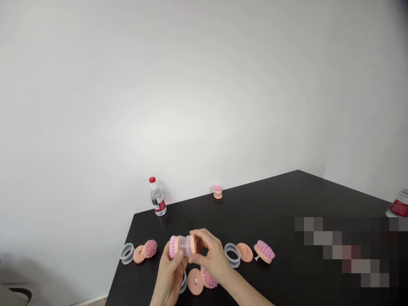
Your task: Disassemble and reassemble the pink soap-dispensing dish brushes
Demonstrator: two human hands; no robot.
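Between my two hands a pink scrub brush (184, 246) lies on its side, its bristles to the left and its peach cap to the right, with a translucent middle. My left hand (172, 272) is closed around the bristle end and middle. Fingers and thumb of my right hand (208, 253) grip the peach cap. Just below my hands are a peach disc (195, 281), a pink bristle head (209, 278) and a translucent ring (183, 282), partly hidden by my left hand.
Left on the black table (255, 212) lie a translucent ring (126, 253), peach disc (139, 254) and bristle head (150, 248). Right are another ring (232, 255), disc (245, 252) and bristle head (264, 252). A water bottle (157, 197) and small brush (218, 192) stand behind.
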